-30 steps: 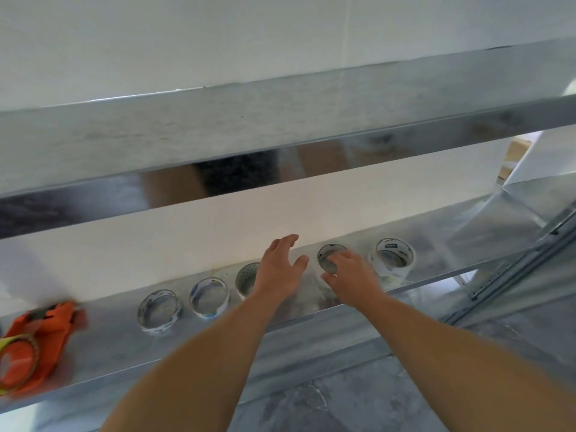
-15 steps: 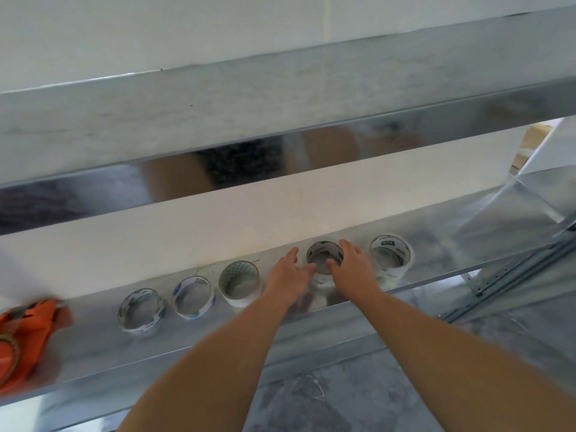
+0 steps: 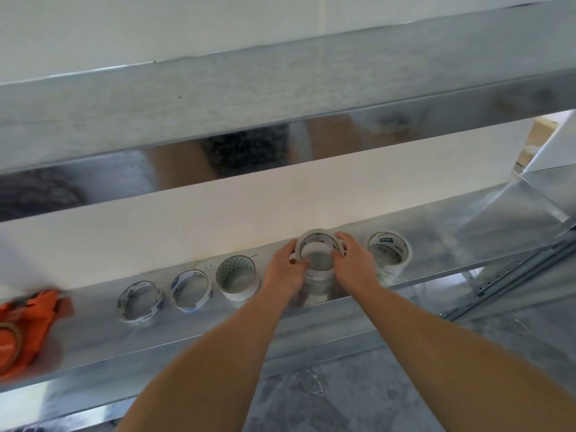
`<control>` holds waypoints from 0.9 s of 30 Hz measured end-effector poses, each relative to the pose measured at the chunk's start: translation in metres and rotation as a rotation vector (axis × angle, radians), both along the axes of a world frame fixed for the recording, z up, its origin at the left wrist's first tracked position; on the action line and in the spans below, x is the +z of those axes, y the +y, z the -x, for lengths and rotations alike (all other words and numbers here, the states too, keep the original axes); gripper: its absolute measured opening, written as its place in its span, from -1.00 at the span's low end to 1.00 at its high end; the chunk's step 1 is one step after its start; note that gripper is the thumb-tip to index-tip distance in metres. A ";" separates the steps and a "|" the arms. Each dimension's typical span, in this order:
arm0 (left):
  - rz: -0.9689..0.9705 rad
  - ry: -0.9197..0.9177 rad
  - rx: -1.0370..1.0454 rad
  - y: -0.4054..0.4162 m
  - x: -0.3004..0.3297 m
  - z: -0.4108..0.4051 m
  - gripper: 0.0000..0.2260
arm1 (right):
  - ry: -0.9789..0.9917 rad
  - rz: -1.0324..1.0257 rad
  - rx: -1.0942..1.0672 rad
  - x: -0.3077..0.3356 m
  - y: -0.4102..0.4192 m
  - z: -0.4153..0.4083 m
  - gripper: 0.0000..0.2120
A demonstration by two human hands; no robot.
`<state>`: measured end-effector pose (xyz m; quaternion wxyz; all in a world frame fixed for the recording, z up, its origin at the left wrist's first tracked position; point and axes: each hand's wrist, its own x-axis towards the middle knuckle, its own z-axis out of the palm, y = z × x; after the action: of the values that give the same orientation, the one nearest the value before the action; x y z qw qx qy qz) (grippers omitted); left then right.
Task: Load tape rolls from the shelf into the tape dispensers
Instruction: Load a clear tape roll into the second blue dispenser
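Roll [image 3: 318, 244]: on shelf [image 3: 467, 241], top of a stack, left hand [image 3: 285, 271] and right hand [image 3: 353, 265] fingers clamped on its sides. Risk: lower rolls toppling if dragged sideways; dispenser [image 3: 26, 325] well apart, far left

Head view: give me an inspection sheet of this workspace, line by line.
Surface: shiny metal shelf under a second metal shelf, against a white wall.
Job's things: held tape roll tilted up off a stack; printed roll to its right; three rolls in a row to its left; orange tape dispenser at far left, blurred.
Clutter: nothing seen.
Grippers: left hand and right hand grip the held roll from either side.
Cables: nothing seen.
Surroundings: grey floor; cardboard at right edge.
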<state>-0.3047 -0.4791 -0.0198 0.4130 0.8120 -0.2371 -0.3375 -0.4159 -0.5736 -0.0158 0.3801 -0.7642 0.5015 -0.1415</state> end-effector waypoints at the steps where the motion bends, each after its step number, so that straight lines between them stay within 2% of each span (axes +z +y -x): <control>1: 0.025 -0.002 0.017 0.003 0.003 -0.001 -0.52 | -0.036 -0.004 0.002 0.003 0.003 0.001 -0.60; 8: 0.143 -0.036 0.080 0.036 0.029 -0.007 -0.57 | -0.234 -0.025 -0.023 0.024 0.030 -0.003 -0.70; 14: 0.207 -0.014 0.086 0.081 0.051 -0.021 -0.62 | -0.242 -0.018 -0.048 0.045 0.058 -0.016 -0.78; 19: 0.272 0.008 0.078 0.129 0.063 -0.047 -0.66 | -0.315 -0.118 -0.032 0.064 0.097 -0.032 -0.78; 21: 0.281 -0.035 0.007 0.153 0.066 -0.058 -0.64 | -0.317 -0.142 -0.016 0.072 0.115 -0.040 -0.76; 27: 0.167 -0.356 -0.350 0.229 0.073 -0.093 -0.53 | -0.244 -0.128 0.070 0.093 0.177 -0.061 -0.73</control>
<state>-0.2117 -0.2500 0.0532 0.3658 0.7681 -0.4701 -0.2350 -0.3547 -0.3968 0.0774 0.4911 -0.7324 0.4326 -0.1878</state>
